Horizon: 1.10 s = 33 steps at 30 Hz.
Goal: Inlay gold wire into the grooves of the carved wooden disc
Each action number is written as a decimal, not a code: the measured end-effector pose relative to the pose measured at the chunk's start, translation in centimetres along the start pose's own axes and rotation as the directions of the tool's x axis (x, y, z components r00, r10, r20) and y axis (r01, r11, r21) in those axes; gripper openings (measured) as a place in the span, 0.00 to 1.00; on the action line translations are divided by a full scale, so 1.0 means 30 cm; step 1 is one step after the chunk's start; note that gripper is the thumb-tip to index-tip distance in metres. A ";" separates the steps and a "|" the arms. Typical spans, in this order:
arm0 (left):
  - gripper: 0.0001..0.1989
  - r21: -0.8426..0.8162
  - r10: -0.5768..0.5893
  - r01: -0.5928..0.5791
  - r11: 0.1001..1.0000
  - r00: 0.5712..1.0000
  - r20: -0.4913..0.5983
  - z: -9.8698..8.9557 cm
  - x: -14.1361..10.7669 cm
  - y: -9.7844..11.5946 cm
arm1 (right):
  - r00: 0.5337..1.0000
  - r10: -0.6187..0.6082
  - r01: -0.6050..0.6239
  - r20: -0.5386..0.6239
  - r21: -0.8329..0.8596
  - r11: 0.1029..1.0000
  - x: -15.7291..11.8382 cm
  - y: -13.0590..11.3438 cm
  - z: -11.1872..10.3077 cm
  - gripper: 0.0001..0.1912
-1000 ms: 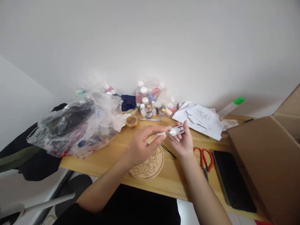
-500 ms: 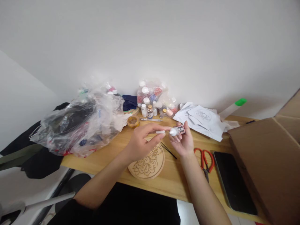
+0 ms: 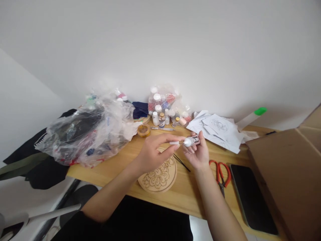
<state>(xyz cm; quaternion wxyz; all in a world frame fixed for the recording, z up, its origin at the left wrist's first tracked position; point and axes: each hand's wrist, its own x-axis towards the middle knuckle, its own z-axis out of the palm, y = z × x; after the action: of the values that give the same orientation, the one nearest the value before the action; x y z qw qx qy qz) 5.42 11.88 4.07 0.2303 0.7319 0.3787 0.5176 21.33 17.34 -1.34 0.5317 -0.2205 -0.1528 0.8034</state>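
My left hand (image 3: 155, 151) pinches a small white cap (image 3: 174, 143) between thumb and index finger. In my right hand (image 3: 198, 154) lies a small white glue tube (image 3: 192, 141) with a dark label, tilted sideways, its nozzle pointing left at the cap. A thin line, perhaps a pin, shows in the narrow gap between cap and nozzle. Below my left hand, partly covered by it, a round wooden board (image 3: 157, 177) carries a flower pattern with gold-coloured lines. Two thin black sticks (image 3: 182, 163) lie beside the board.
Red-handled pliers (image 3: 220, 174), a dark phone (image 3: 252, 197) and a cardboard box (image 3: 286, 174) are on the right. Drawn papers (image 3: 217, 129) lie behind. A roll of gold wire (image 3: 143, 130), a pen (image 3: 163, 129), small bottles (image 3: 162, 119) and plastic bags (image 3: 92, 134) stand farther back and left.
The view has shifted slightly, so everything sits a little farther right. Both hands keep their grips, and a thin line between cap and nozzle shows more clearly.
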 end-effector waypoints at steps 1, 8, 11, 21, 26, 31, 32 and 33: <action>0.07 0.007 -0.004 0.004 1.000 1.000 0.003 0.000 0.002 0.002 | 1.000 0.001 -0.001 -0.009 0.003 1.000 0.000 -0.001 0.000 0.27; 0.10 0.292 0.068 -0.098 0.951 0.992 0.110 -0.038 0.025 0.002 | 1.000 -0.028 0.028 -0.001 -0.041 0.999 0.007 -0.007 -0.010 0.23; 0.10 0.417 0.117 -0.184 0.890 0.976 0.182 -0.062 0.037 -0.007 | 0.999 -0.048 0.048 -0.006 -0.048 0.998 0.011 -0.005 -0.019 0.22; 0.12 0.537 0.001 -0.177 0.825 0.950 0.312 -0.103 0.062 -0.029 | 0.987 -0.162 0.158 -0.008 -0.171 0.973 0.016 -0.005 -0.027 0.19; 0.11 0.537 -0.041 -0.153 0.830 0.943 0.331 -0.104 0.062 -0.053 | 0.973 -0.230 0.220 -0.022 -0.210 0.953 0.013 -0.003 -0.016 0.20; 0.11 0.533 -0.073 -0.112 0.839 0.947 0.313 -0.108 0.057 -0.078 | 0.968 -0.246 0.230 -0.042 -0.235 0.945 0.020 0.004 -0.016 0.20; 0.11 0.538 -0.078 -0.106 0.836 0.948 0.309 -0.107 0.059 -0.086 | 0.967 -0.249 0.231 -0.050 -0.241 0.943 0.022 0.005 -0.018 0.21; 0.11 0.541 -0.080 -0.106 0.834 0.948 0.309 -0.103 0.062 -0.097 | 0.963 -0.260 0.235 -0.069 -0.253 0.938 0.026 0.006 -0.021 0.21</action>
<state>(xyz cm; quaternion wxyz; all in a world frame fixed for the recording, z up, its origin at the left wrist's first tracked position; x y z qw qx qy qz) 1.94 14.95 4.16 0.0643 0.8435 0.4640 0.2630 21.24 17.98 -2.12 0.6047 -0.3031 -0.2493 0.6931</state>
